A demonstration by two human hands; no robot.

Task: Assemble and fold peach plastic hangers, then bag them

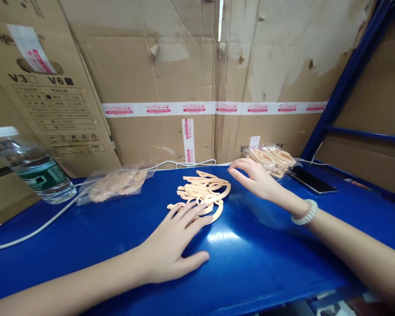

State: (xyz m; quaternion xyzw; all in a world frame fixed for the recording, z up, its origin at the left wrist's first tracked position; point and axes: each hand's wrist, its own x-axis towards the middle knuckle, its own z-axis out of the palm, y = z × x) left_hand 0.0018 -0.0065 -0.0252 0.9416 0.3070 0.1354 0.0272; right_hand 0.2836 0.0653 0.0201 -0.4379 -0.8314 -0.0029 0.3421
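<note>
A loose pile of flat, beige curved pieces lies in the middle of the blue table; they look like rings and curls, and I cannot tell their exact kind. My left hand is spread with its fingertips over the near edge of that pile, hiding part of it. To the pile's right, my right hand hovers with fingers stretched forward and slightly bent, holding nothing visible. Just behind it sits a clear plastic bag of similar beige pieces.
Another bag of beige pieces lies at left, beside a water bottle and a white cable. A dark phone rests at right. Taped cardboard walls the back; a blue metal frame stands at right.
</note>
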